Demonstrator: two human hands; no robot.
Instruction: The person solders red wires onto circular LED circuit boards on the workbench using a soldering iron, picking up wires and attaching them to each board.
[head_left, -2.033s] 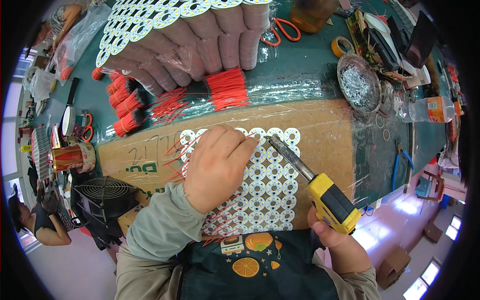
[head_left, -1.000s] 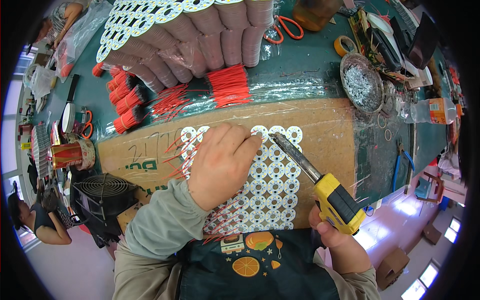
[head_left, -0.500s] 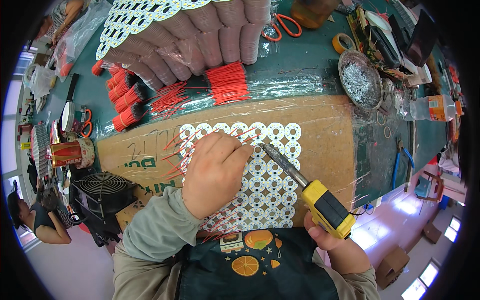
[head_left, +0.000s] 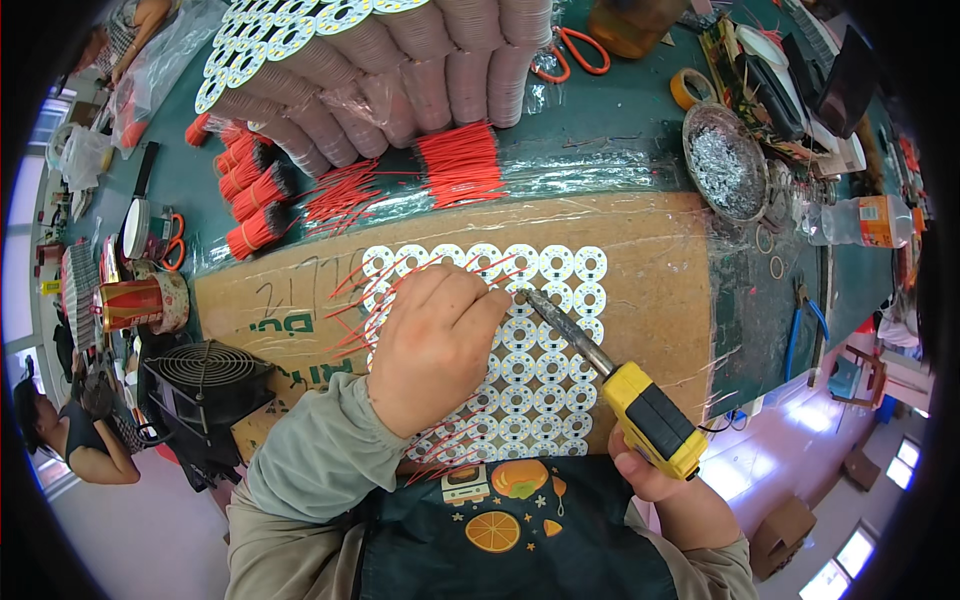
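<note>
Head view: left hand (head_left: 440, 345) lies knuckles-up on a grid of round white LED boards (head_left: 535, 365), fingers curled, tips pressed down near the top rows; whether it pinches a wire can't be told. Right hand (head_left: 650, 480) is closed round the yellow-black handle of a soldering iron (head_left: 620, 385), low right, just above the apron. Iron's metal tip points up-left & touches a board right beside the left fingertips (head_left: 497, 298). Thin red wires (head_left: 355, 290) stick out from the boards on the left side & bottom edge.

The boards sit on a brown cardboard sheet (head_left: 660, 260) taped over w/ clear film, on the green counter (head_left: 590, 130). Behind it: bundles of red wire (head_left: 460, 165), stacks of round boards in clear wrap (head_left: 420, 70), orange scissors (head_left: 570, 50). Right: metal bowl of shiny scraps (head_left: 727, 160), tape roll (head_left: 690, 88), plastic bottle (head_left: 860, 222), blue pliers (head_left: 805, 335). Left: black fan (head_left: 205, 375), red can (head_left: 135, 303). Another person (head_left: 70, 440) sits far left, apart from the work.
</note>
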